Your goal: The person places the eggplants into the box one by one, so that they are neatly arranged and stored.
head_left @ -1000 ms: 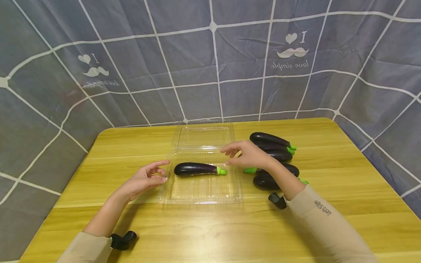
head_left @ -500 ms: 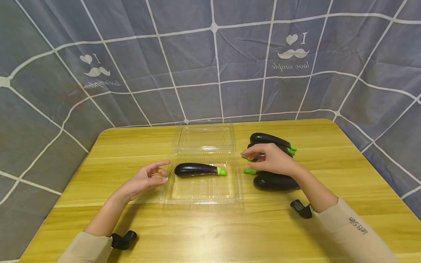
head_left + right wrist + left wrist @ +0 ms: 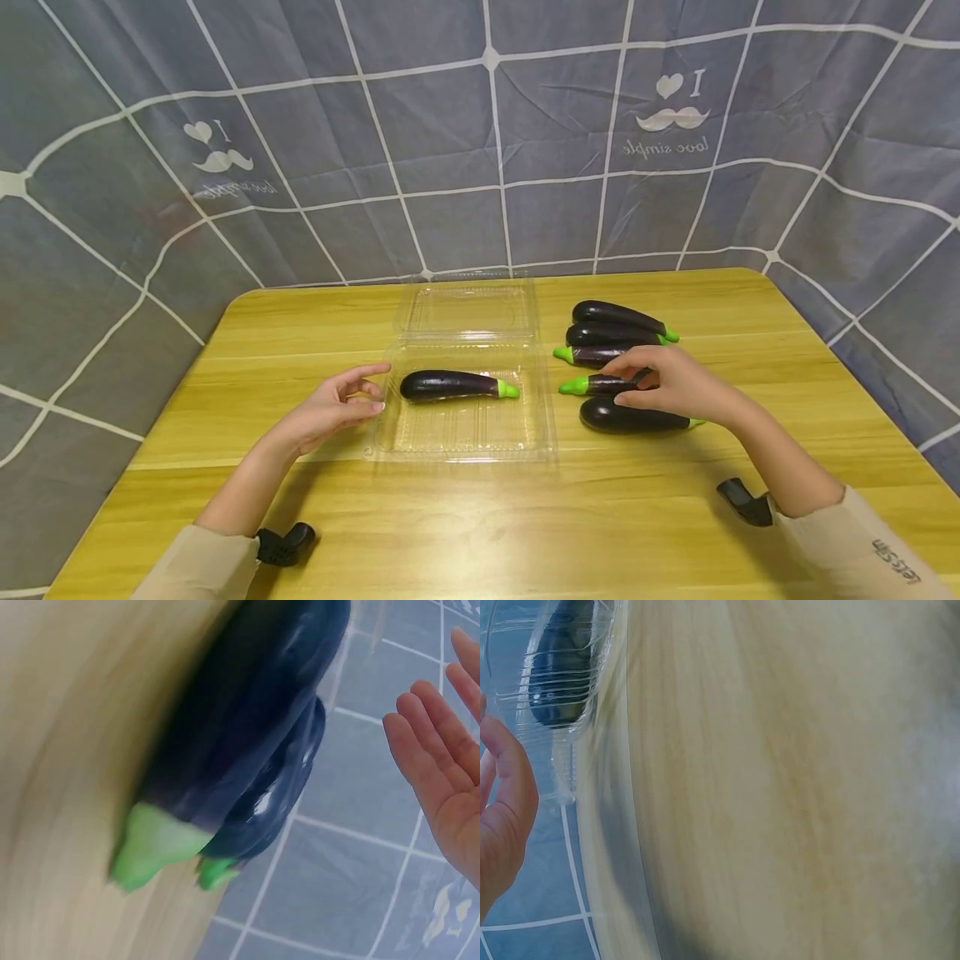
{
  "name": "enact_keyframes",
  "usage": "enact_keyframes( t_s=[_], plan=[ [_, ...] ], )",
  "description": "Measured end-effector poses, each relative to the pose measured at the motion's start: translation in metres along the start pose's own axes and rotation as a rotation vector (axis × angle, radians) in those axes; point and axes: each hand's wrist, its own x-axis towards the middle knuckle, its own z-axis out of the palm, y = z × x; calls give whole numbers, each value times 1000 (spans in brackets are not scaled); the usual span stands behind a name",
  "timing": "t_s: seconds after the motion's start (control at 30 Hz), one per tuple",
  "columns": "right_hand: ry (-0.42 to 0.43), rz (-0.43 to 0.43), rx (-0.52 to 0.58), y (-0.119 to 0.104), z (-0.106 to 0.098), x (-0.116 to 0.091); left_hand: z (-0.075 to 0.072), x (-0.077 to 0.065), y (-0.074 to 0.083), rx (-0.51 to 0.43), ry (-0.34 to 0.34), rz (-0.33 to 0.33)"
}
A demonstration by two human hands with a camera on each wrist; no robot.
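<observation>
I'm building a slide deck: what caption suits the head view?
Right hand over a row of eggplants, left hand beside an open clear container holding one eggplant.

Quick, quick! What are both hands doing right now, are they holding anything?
Left hand: open, holding nothing, by the clear plastic container.
Right hand: open, holding nothing, over the eggplants.

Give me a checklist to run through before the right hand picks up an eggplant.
1. Container lid open: ok, folded back behind the base.
2. Room inside: ok, one eggplant lies there with bare floor in front.
3. Eggplants available: ok, five loose eggplants lie to the container's right.
4. Right hand free: ok, fingers spread over the loose ones, gripping none.
5. Left hand steadying the container: cannot tell; fingertips are at its left edge, contact unclear.
</observation>
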Motion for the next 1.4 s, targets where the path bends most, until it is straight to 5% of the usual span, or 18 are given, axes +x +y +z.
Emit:
enact_keyframes(
  t_s=[0.7,1.4],
  plan=[
    [64,91,24,30,-7,-48,0,0,2,4,5,-8],
    [87,59,-54,48,-2,-52,1,0,1,10,13,-15]
  ],
)
